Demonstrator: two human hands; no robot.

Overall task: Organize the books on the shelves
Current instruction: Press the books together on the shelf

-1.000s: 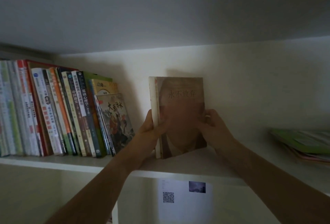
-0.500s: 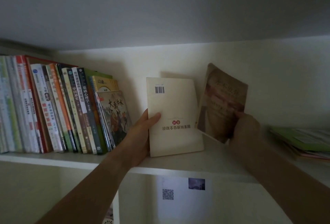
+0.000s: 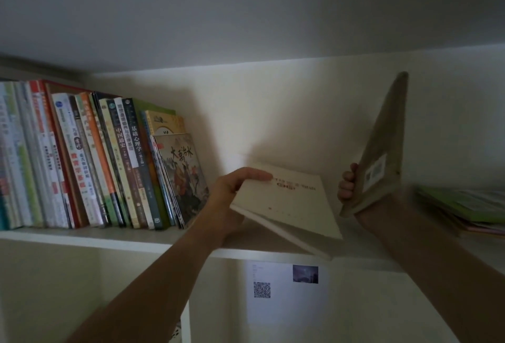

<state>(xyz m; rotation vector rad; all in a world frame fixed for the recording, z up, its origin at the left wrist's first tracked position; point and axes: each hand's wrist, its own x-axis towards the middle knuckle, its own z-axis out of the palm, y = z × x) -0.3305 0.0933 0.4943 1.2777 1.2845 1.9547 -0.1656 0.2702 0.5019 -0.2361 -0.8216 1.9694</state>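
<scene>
Two books are up off the shelf [image 3: 82,237], one in each of the hands, which reads as a sorting step: each is held free so it can be judged and slotted separately. The left hand [image 3: 232,192] grips the cream-covered book [image 3: 289,203] at its left edge, thumb lying across the top cover and fingers under it, so the book tips nearly flat with its lower right corner over the shelf's front lip. The right hand [image 3: 348,187] is curled round the lower edge of the tan book [image 3: 382,157], holding it upright and turned edge-on, barcode side toward the camera, probably to keep it clear of the other. The two books are apart, with a gap between them. To the left, the row of upright books [image 3: 90,162] leans rightward, its end picture book [image 3: 183,176] propped against the others; open shelf beside it looks like the likely slot. At far right a flat pile of green-covered booklets [image 3: 464,206] lies on the shelf, not yet stood up.
</scene>
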